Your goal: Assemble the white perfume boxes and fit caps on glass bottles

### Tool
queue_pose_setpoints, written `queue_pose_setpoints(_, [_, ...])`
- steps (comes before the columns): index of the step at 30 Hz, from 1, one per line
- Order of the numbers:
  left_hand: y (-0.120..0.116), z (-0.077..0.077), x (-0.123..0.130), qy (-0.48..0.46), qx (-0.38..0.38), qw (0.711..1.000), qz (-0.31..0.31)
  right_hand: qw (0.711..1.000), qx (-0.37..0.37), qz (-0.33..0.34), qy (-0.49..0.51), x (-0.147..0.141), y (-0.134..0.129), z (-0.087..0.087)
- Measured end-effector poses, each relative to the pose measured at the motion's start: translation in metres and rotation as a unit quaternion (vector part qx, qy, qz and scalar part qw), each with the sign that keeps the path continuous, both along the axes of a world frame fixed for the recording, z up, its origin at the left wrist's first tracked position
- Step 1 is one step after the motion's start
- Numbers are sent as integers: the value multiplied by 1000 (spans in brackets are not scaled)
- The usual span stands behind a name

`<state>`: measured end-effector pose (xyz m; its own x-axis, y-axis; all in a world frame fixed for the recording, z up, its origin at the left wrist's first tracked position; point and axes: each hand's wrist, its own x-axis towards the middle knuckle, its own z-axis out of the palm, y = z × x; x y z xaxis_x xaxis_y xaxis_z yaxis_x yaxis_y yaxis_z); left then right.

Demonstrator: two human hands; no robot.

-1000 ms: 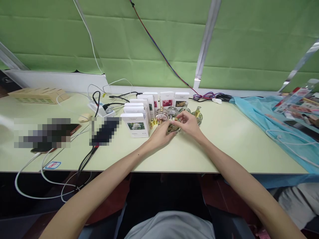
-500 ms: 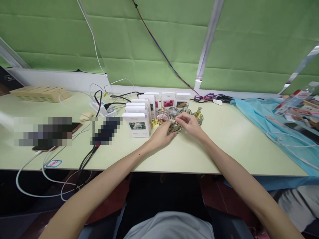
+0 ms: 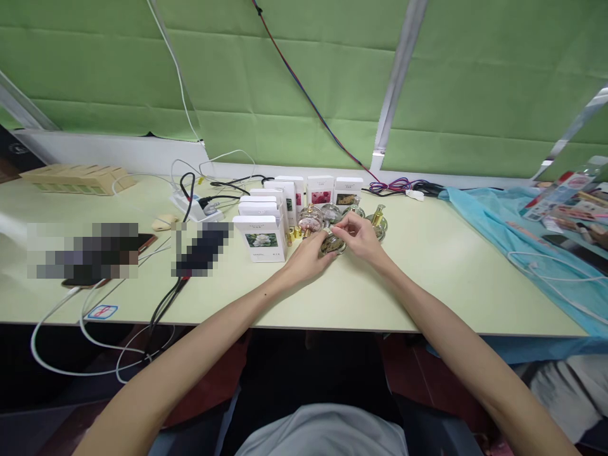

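Note:
My left hand (image 3: 308,256) is closed around the side of a round, flat glass perfume bottle (image 3: 331,244) on the table. Over the top of that bottle, my right hand (image 3: 361,237) pinches with thumb and forefinger; whatever is between the fingertips is too small to make out. Beyond my hands stand more round perfume bottles, one pinkish (image 3: 310,217) and one greenish with a gold neck (image 3: 379,216). Small gold caps (image 3: 297,233) lie left of them, beside my left hand. A white box with a flower picture (image 3: 260,240) stands left of my left hand.
More white boxes (image 3: 320,190) stand behind the bottles. At the left are a power strip (image 3: 197,208), cables, blurred phones and a pale yellow carton (image 3: 76,180). Blue plastic sheeting (image 3: 503,234) with odds and ends, including a plastic bottle (image 3: 565,190), covers the right end.
My right hand has shifted very slightly at the top of the perfume bottle. My left hand keeps its hold, and the other things stay put.

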<state>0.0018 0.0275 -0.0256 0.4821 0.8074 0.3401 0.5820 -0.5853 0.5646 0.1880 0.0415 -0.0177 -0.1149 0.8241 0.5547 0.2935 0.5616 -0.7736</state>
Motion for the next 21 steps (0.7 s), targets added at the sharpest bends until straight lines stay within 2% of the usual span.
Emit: queue_pose_setpoints(21, [-4, 5, 0, -2, -11, 1000, -4, 999, 25, -43, -15, -1, -5, 1])
